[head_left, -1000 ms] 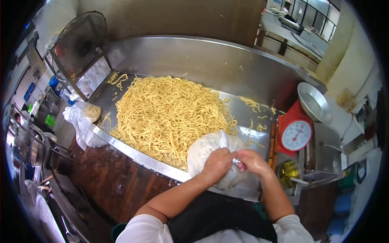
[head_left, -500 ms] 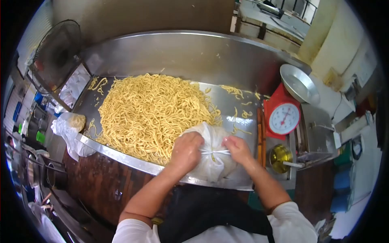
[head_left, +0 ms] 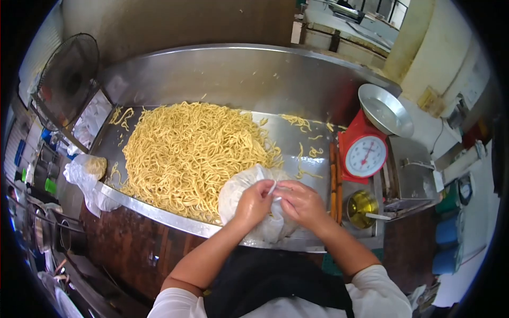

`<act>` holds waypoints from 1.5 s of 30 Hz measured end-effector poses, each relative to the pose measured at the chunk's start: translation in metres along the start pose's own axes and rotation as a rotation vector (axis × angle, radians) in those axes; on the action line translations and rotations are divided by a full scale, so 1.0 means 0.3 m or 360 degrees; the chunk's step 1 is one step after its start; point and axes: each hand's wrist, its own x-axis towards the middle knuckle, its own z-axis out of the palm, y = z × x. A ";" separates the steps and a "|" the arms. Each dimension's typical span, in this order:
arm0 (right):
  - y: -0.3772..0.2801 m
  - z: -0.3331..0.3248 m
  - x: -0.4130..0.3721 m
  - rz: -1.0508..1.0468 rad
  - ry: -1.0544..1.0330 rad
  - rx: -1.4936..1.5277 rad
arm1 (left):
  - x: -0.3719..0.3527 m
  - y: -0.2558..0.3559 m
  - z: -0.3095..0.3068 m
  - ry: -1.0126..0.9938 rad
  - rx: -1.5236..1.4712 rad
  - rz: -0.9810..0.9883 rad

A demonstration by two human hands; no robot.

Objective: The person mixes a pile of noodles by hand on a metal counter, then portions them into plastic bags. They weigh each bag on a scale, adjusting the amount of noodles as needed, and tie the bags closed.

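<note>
A filled, whitish plastic bag [head_left: 237, 192] rests at the front of the metal tray, against a big heap of yellow noodles [head_left: 191, 153]. Over the top of the bag both hands meet. My left hand [head_left: 255, 202] is closed, its fingertips pinching a white tie [head_left: 272, 188] at the bag's neck. Just to its right, my right hand [head_left: 301, 203] is closed too, its thumb and fingers pinched on the same tie. The bag's knot area is partly hidden by the fingers.
A red scale [head_left: 365, 153] with a metal pan stands on the right. Beside it are wooden sticks [head_left: 336, 183] and a bowl of yellow liquid [head_left: 362, 209]. Another plastic bag [head_left: 85, 177] hangs at the tray's left corner. A fan [head_left: 68, 82] is at upper left.
My two hands have come together over the bag's neck; before, they were apart with the tie stretched between them. The whole view has shifted slightly.
</note>
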 end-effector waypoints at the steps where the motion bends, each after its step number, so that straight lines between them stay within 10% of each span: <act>1: 0.007 0.012 0.001 -0.0002 0.0006 -0.0003 | -0.009 -0.006 -0.005 0.0007 0.0403 0.0359; 6: -0.004 0.030 -0.027 0.0398 -0.0053 0.0171 | -0.032 0.045 -0.008 -0.0138 0.0592 0.0084; 13: 0.019 0.081 -0.059 0.0377 0.0010 0.0122 | -0.067 0.045 0.005 0.0138 0.0772 0.0561; 16: 0.041 0.074 -0.052 0.1002 -0.0523 0.0061 | -0.079 0.009 0.012 0.0132 0.0887 0.0728; 19: 0.061 0.052 -0.047 0.1627 -0.0598 0.1027 | -0.079 -0.021 0.001 0.0141 0.0711 0.0847; 23: 0.054 0.066 -0.074 0.1636 -0.0255 0.1244 | -0.090 0.036 -0.016 0.0077 0.0601 0.0687; 30: 0.050 0.023 -0.046 0.1227 -0.0765 0.0848 | -0.099 0.084 -0.086 0.0021 0.0754 0.0624; 36: 0.117 0.033 -0.039 0.1182 -0.1213 0.0910 | -0.139 0.068 -0.068 -0.0284 0.0814 0.0030; 42: 0.094 0.041 -0.039 0.1358 -0.0895 0.1381 | -0.118 -0.002 -0.035 -0.0085 -0.0158 -0.0266; 45: 0.079 0.059 -0.017 0.1469 -0.0760 0.1320 | -0.118 0.046 -0.059 -0.0465 -0.1461 -0.1262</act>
